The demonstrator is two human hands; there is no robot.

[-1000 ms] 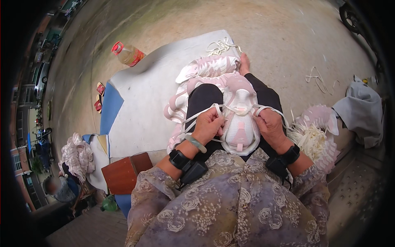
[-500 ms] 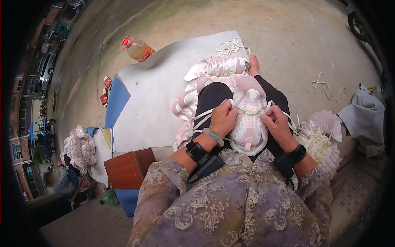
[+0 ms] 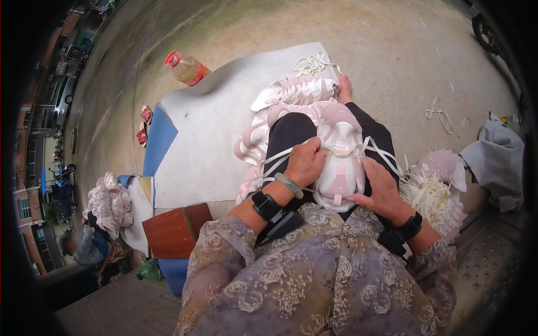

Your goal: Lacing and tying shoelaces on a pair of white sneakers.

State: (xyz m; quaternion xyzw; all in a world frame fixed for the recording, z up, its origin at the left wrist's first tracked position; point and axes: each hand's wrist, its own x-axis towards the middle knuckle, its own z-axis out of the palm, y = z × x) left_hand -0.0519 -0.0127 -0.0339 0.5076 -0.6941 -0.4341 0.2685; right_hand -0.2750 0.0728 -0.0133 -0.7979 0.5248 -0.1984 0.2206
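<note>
A pink and white shoe upper (image 3: 339, 126) lies across my lap, its mesh tongue (image 3: 338, 178) pointing toward me. White shoelace (image 3: 336, 150) crosses the tongue and trails loosely to both sides. At the left edge of the tongue, my left hand (image 3: 306, 163) has its fingers curled closed around the lace; the fingertips are partly hidden. My right hand (image 3: 383, 189) is open along the tongue's right side, thumb stretched toward the tongue's near end and fingers apart from the thumb. No lace shows in its grasp.
More pink and white uppers (image 3: 297, 89) are lined up beyond my knees on a white sheet (image 3: 207, 134). Laces (image 3: 428, 199) and uppers lie at my right. A bottle (image 3: 189, 70) stands far left; a brown board (image 3: 174, 227) lies near left. Another person (image 3: 89, 246) sits far left.
My right hand has let go of the lace, opened and moved down toward the tongue's near end. The right lace end now hangs loose. My left hand has barely moved.
</note>
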